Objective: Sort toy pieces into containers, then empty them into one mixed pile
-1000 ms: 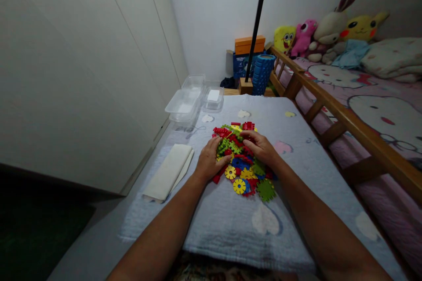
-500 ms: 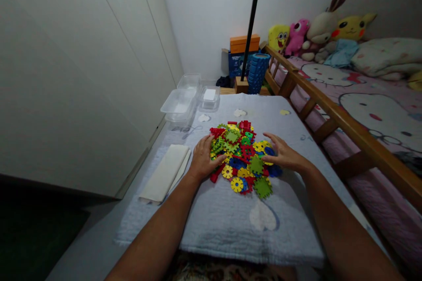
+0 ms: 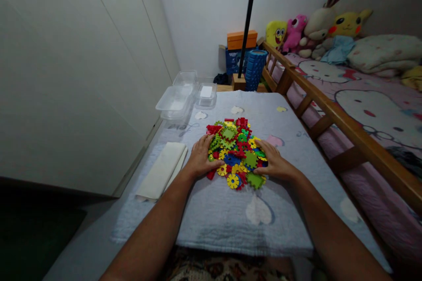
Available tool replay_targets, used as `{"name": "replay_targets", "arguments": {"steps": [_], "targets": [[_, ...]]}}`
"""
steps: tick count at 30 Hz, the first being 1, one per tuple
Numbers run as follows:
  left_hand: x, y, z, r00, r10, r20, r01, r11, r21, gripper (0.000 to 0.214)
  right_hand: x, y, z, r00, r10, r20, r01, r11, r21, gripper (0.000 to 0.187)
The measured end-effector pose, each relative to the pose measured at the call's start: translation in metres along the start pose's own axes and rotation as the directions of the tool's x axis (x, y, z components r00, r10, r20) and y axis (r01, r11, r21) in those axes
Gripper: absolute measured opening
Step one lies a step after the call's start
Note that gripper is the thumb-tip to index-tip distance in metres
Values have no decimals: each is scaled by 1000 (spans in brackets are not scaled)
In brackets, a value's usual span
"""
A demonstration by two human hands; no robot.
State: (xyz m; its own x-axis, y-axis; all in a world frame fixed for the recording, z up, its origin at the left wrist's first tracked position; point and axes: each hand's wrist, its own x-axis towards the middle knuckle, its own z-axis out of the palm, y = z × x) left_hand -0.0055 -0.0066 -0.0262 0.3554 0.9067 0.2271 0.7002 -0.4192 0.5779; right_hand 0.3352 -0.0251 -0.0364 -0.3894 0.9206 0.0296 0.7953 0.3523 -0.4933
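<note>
A heap of flat plastic gear pieces, red, green, yellow and blue, lies on a pale blue quilt. My left hand rests against the heap's left side, fingers curved and touching the pieces. On the right side, my right hand presses in with its fingers spread loosely. Both hands cup the pile between them; neither lifts a piece.
A folded white cloth lies left of the heap. Clear plastic tubs stand at the quilt's far left. A wooden bed rail runs along the right, with plush toys behind. A black pole, orange box and blue roller stand at the back.
My right hand came off the top of the heap, swung out to its right side, then pressed back in against the pieces. The left hand stayed at the left edge.
</note>
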Motion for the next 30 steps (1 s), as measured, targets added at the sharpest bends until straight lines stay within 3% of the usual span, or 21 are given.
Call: {"name": "replay_targets", "arguments": {"steps": [7,16,24,30], "targets": [[0,1,1,1000,-2,11,2,1000,24,101,7,-16,5,980,-123,-156,141,984,113,83],[0,4,3,1000,0,-16,1,999,52,92,25,-35,12,935,-84,-346,156,971,184,63],[0,6,5,999,0,-48,-1,1000,-20,96,54,-50,-2,924,-38,-381,137,962,236,48],[0,6,5,998,0,-60,-4,998,-60,97,76,-81,-11,918,-132,-373,243,932,269,38]]}}
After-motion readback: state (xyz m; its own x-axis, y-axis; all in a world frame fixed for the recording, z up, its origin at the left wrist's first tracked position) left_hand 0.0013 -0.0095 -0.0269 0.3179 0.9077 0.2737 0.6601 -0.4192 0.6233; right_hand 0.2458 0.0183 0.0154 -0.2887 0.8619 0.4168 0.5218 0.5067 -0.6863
